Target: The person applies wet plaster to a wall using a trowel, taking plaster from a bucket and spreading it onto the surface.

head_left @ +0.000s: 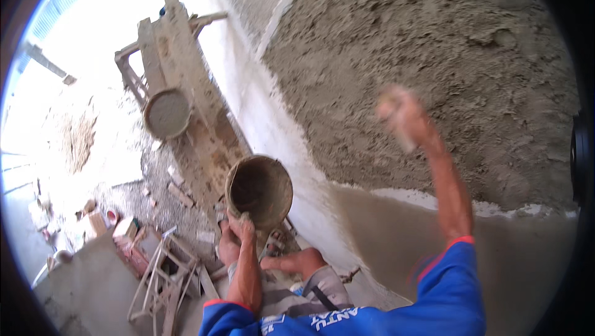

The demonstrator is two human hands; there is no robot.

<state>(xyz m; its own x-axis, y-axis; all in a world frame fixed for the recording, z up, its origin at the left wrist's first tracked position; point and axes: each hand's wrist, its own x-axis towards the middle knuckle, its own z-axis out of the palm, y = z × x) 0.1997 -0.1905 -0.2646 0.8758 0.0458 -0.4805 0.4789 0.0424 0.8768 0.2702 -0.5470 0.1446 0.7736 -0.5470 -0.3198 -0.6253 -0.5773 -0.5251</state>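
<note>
My left hand point(242, 227) grips the near rim of a mortar-crusted bucket point(287, 190), its mouth tilted up toward me. The inside is dark, with some grey mortar stuck to its wall. Raised at the right, my right hand point(406, 116) is in front of the rough, freshly mortared wall point(353, 57). Motion blurs this hand. Its fingers look closed around something with a brownish end, too smeared to name. Whether it touches the wall, I cannot tell.
A plank scaffold point(204, 113) on wooden trestles runs along the wall, bearing a round pan full of grey mortar point(167, 114). Down at the lower left stands a wooden trestle frame point(164, 274). Broken bricks point(180, 195) and rubble litter the ground. A smooth grey band point(396, 231) borders the rough mortar.
</note>
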